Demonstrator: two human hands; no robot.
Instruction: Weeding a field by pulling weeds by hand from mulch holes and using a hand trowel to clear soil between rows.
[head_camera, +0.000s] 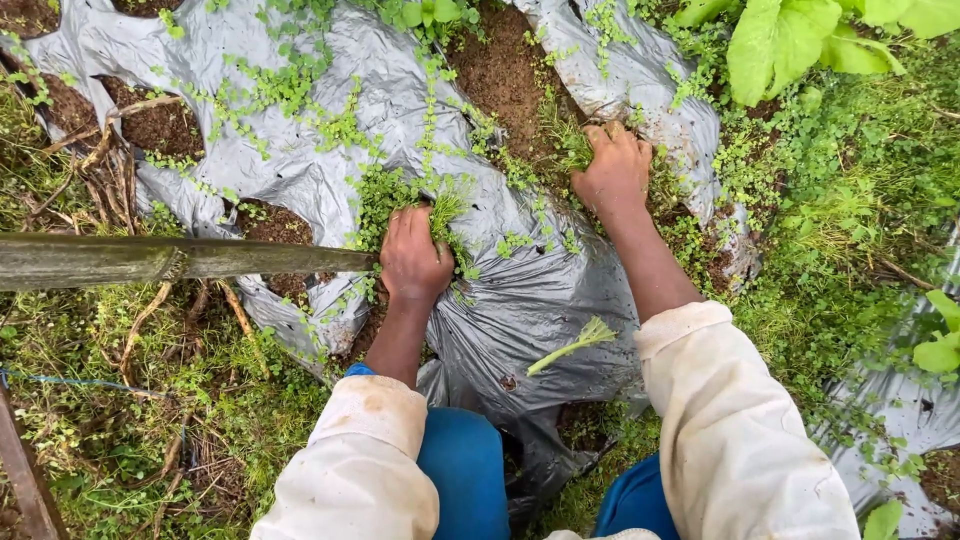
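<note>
Grey plastic sheeting (330, 170) lay crumpled over the soil bed, small green weeds (385, 195) sprouting through its tears. From the head view, the left hand (413, 258) was clenched around a tuft of weeds (447, 208) at its one o'clock. The right hand (612, 170), up at two o'clock from the left, gripped a grass clump (572, 148) rooted in bare brown soil (505, 75). One pulled stem (574, 345) rested on the sheeting between the white sleeves. A weathered wooden plank (150, 260) lay at nine o'clock.
</note>
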